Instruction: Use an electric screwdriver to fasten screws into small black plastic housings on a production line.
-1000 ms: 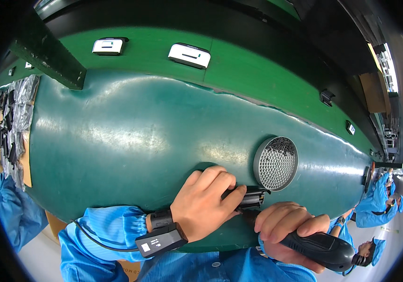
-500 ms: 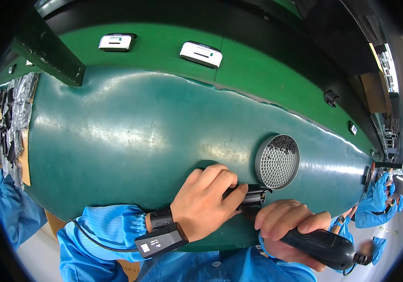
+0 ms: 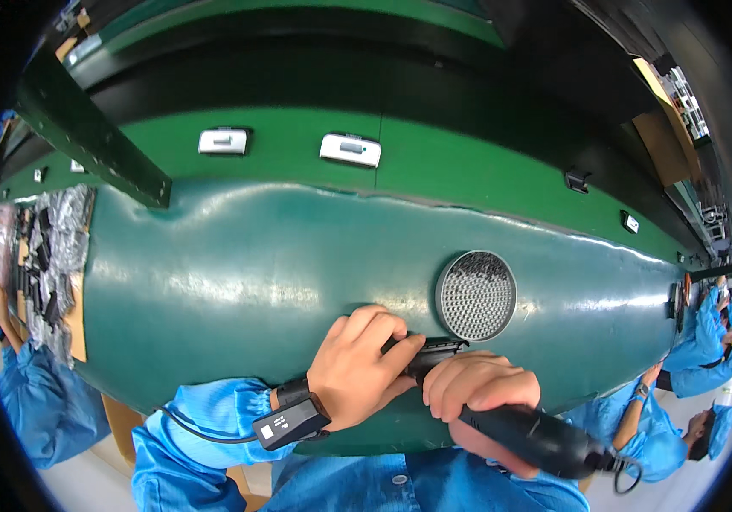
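A black electric screwdriver (image 3: 530,437) lies in my right hand (image 3: 479,391), its cord trailing off at the lower right. The fingers are wrapped round its body, and its tip is hidden behind them at the part. My left hand (image 3: 362,363) is closed on a black plastic part (image 3: 441,348) at the near side of the bench, thumb and fingers holding it down. Much of that part is covered by both hands. Just beyond them sits a round grey dish (image 3: 475,295) with a dimpled bottom; small dark screws are heaped along its far side.
Green benchtop (image 3: 255,264) spreads around the hands. On the green strip behind rest a white device (image 3: 351,149) and another white device (image 3: 223,142). A green post (image 3: 93,128) stands at far left, near bagged parts (image 3: 63,256). Co-workers in blue (image 3: 660,427) sit at both sides.
My right hand with the screwdriver has come left, closer to my left hand and over the part. My view has shifted, showing more of the far side. The left hand keeps its grip.
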{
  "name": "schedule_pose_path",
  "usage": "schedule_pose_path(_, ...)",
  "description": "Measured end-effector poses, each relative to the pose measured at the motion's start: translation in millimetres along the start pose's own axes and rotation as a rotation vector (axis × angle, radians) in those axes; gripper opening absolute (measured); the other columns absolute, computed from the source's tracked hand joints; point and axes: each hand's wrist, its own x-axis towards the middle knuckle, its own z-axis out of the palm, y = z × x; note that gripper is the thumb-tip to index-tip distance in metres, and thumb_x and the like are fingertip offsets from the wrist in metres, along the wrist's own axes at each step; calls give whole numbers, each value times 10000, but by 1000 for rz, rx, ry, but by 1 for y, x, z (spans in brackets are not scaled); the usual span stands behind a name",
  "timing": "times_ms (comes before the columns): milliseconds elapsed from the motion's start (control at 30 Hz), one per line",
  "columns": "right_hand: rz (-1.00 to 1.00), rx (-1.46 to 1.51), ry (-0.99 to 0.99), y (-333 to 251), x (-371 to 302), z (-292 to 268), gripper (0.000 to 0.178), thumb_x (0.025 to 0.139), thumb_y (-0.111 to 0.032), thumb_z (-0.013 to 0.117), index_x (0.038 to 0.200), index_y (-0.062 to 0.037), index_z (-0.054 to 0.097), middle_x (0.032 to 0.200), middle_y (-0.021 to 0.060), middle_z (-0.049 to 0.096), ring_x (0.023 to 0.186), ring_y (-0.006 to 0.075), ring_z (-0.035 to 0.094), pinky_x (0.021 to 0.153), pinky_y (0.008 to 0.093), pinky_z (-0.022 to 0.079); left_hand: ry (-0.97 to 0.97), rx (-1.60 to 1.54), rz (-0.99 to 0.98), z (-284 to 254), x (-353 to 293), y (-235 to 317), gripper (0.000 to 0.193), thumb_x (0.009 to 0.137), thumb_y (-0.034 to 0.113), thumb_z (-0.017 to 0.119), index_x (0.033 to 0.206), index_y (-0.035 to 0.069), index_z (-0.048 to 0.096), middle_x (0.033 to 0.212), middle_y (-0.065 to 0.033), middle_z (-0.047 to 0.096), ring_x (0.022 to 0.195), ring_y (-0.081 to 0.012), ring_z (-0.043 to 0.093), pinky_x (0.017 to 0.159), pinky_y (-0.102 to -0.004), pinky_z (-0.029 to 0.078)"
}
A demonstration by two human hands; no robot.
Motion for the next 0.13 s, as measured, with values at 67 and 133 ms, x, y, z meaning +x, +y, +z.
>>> schedule_pose_path(67, 207, 59, 57, -16, 6, -13, 749, 896, -750, 595, 1071, -25, 530, 773, 137, 632, 601, 251, 623, 502, 407, 527, 4, 23, 22, -2, 2, 2, 596, 587, 203, 886, 1148, 91, 720, 1092, -67, 581, 1110, -307, 581, 902, -435, 498)
schedule_pose_path(133, 116, 113, 96, -24, 8, -27, 753, 908, -770, 550, 1103, -43, 523, 789, 136, 628, 603, 253, 611, 524, 417, 531, 12, 44, 28, -1, 4, 8, 573, 620, 234, 906, 1142, 91, 716, 1087, -73, 582, 1101, -312, 586, 914, -432, 498)
